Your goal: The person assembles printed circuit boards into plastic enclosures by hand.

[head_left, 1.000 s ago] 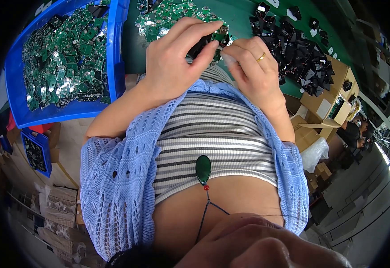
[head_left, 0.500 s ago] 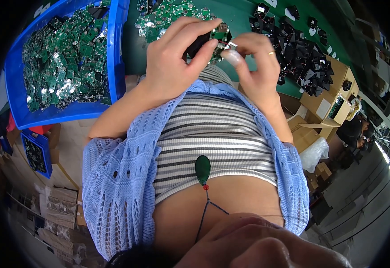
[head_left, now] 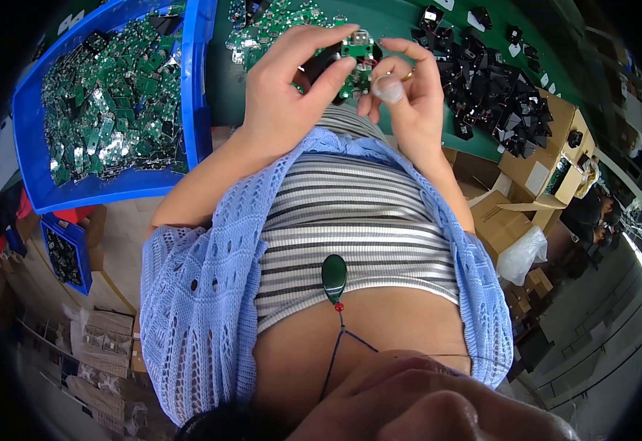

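A small green circuit board (head_left: pixel 356 50) sits against a black plastic housing (head_left: pixel 322 65), with a short red wire at its right side. My left hand (head_left: pixel 280 84) grips the two together, fingers over the top and thumb against the near face. Close by on the right, my right hand (head_left: pixel 418 99) has its fingers bent and apart, with nothing visible held between them. A whitish cover wraps the thumb tip of that hand, and a ring circles one finger. Whether its fingertips touch the board is hard to make out.
At the left stands a blue bin (head_left: pixel 194 81) full of green circuit boards (head_left: pixel 108 110). More loose boards (head_left: pixel 284 22) lie on the green table (head_left: pixel 222 95). Many black housings (head_left: pixel 483 88) are heaped at the right, beside an open cardboard box (head_left: pixel 553 140).
My right thumb and fingers have come away from the white connector piece they pinched and spread apart. The board in my left hand has turned slightly, showing more of its face.
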Motion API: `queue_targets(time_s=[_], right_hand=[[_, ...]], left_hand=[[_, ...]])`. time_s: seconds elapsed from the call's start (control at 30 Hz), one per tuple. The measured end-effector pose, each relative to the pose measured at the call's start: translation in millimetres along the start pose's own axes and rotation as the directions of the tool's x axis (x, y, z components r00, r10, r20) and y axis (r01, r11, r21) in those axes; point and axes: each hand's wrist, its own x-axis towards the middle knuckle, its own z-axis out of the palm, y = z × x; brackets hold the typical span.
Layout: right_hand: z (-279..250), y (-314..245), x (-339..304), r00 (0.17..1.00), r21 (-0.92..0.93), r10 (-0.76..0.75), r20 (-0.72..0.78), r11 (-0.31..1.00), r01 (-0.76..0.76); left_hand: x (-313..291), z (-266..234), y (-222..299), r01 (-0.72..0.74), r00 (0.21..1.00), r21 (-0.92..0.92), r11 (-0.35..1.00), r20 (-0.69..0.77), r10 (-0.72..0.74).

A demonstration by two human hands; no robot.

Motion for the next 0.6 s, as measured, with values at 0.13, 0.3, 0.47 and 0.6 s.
queue_targets(time_s=[0.13, 0.3, 0.47, 0.6], right_hand=[[2.1, 0.9, -3.9, 0.996, -0.036, 0.068, 0.049, 0.997, -0.066], [4.7, -1.1, -5.1, 0.995, -0.194, -0.092, -0.037, 0.977, 0.083], [-5.6, 1.7, 6.5, 0.929, -0.574, -0.363, 0.073, 0.747, 0.337], [-4.2, 7.2, 7.4, 0.926, -0.472, -0.377, 0.025, 0.812, 0.344]], left_hand=[[0.1, -3.1, -1.0, 0.101, 0.995, -0.003, 0.995, 0.027, -0.101], [-1.7, -3.3, -2.3, 0.115, 0.993, 0.003, 0.993, 0.017, -0.115], [-1.3, -3.5, -2.5, 0.084, 0.996, 0.037, 0.996, 0.021, -0.084], [-1.6, -3.4, -1.2, 0.111, 0.994, 0.004, 0.994, 0.017, -0.111]])
